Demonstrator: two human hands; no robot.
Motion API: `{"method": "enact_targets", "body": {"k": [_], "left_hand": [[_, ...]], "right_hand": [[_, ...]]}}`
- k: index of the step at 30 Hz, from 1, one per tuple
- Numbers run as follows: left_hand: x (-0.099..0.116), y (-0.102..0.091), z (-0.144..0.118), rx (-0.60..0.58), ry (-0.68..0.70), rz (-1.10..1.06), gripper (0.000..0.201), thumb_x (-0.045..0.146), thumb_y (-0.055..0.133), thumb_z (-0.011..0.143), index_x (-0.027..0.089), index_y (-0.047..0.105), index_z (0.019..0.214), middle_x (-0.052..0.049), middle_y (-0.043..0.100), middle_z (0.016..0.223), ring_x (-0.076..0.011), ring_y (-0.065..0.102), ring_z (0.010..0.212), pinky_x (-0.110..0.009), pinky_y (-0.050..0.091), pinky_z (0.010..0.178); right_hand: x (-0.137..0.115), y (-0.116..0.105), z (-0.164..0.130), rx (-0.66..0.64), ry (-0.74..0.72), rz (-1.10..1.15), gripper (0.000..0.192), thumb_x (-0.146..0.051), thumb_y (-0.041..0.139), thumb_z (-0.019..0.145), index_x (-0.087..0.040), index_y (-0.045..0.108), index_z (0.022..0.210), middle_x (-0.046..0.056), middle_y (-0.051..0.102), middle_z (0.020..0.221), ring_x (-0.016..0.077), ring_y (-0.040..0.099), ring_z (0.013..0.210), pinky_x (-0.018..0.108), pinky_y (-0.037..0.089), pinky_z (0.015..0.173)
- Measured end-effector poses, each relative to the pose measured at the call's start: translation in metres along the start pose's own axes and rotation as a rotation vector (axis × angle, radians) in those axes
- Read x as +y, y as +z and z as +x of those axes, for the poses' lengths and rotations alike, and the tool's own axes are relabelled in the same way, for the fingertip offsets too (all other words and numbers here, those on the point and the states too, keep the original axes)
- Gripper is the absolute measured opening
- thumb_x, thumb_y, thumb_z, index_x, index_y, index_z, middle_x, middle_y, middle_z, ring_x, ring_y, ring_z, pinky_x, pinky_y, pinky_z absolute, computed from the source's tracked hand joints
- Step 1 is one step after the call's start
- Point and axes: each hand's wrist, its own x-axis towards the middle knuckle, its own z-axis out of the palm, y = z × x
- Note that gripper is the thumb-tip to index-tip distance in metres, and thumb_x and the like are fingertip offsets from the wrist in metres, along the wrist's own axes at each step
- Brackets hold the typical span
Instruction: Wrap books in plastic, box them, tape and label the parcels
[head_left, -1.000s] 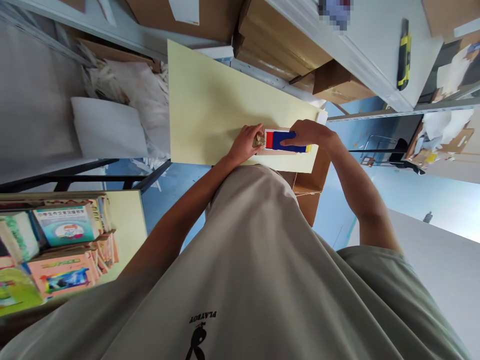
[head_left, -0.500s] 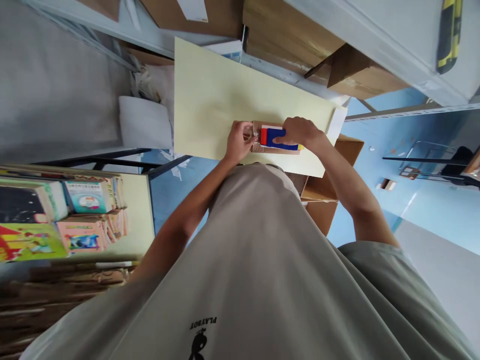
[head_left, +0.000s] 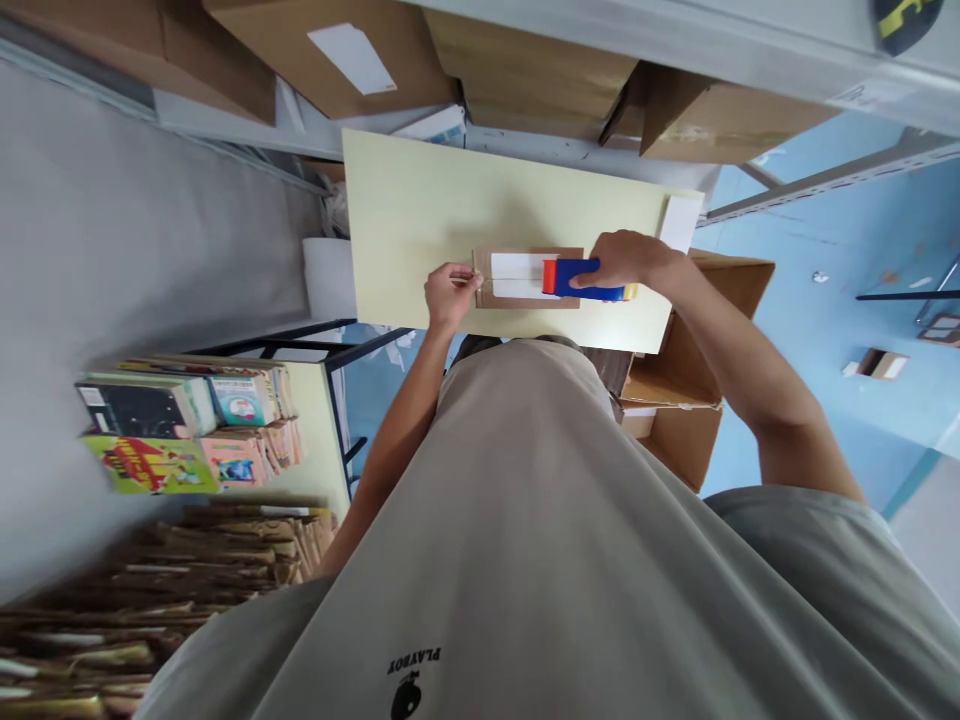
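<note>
Parcel and tape dispenser on the table

A flat brown parcel (head_left: pixel 529 279) with a white label lies on the pale yellow table (head_left: pixel 420 210); a blue-and-red dispenser (head_left: pixel 589 279) rests on its right end.

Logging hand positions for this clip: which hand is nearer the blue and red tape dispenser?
Right. The right hand grips the blue and red tape dispenser from above; the left hand pinches at the brown parcel's far left end.

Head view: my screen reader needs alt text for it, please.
A person's right hand holds a blue and red tape dispenser on a flat cardboard parcel lying on a pale yellow table, while the left hand pinches the parcel's left edge.
</note>
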Motion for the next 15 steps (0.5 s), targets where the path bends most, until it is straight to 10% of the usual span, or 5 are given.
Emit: {"method": "enact_targets", "body": {"k": [7, 15], "left_hand": [[0.008, 0.003, -0.005, 0.013, -0.016, 0.157, 0.015, 0.023, 0.089, 0.088, 0.021, 0.081, 0.101, -0.005, 0.088, 0.103, -0.0218, 0.085, 0.089, -0.036, 0.072, 0.091], [0.010, 0.012, -0.002, 0.037, -0.033, 0.197, 0.022, 0.027, 0.087, 0.086, 0.021, 0.083, 0.107, -0.005, 0.087, 0.104, -0.0234, 0.084, 0.090, -0.040, 0.075, 0.092]], "right_hand": [[0.111, -0.022, -0.045, -0.186, 0.018, 0.027, 0.082, -0.097, 0.079, 0.095, -0.018, 0.092, 0.111, 0.015, 0.086, 0.092, 0.0366, 0.082, 0.093, 0.045, 0.060, 0.082], [0.127, 0.022, -0.007, -0.056, -0.044, 0.055, 0.085, -0.099, 0.080, 0.094, -0.016, 0.090, 0.109, 0.015, 0.083, 0.089, 0.0344, 0.082, 0.094, 0.042, 0.060, 0.080]]}}
